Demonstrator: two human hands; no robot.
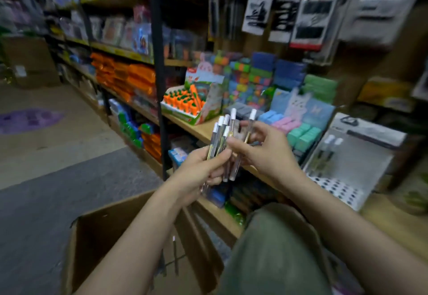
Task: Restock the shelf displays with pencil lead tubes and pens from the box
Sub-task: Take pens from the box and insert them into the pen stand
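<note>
My left hand [201, 169] grips a bunch of several clear pens with white caps [220, 135], held upright in front of the shelf. My right hand [261, 149] pinches one white-capped pen [249, 125] between thumb and fingers, just right of the bunch. An open cardboard box [97, 232] sits on the floor below my arms; a few pens [174, 255] lie inside it. A grey pen display stand [352, 160] with a perforated white base stands on the shelf to the right and holds two pens [328, 153].
The wooden shelf [196, 130] carries an orange carrot-themed display box [185, 102], pastel eraser boxes [294, 128] and stacked coloured blocks. A black shelf upright [159, 74] stands left of them. My knee in green trousers [278, 248] is beside the box. Grey mat covers the floor at left.
</note>
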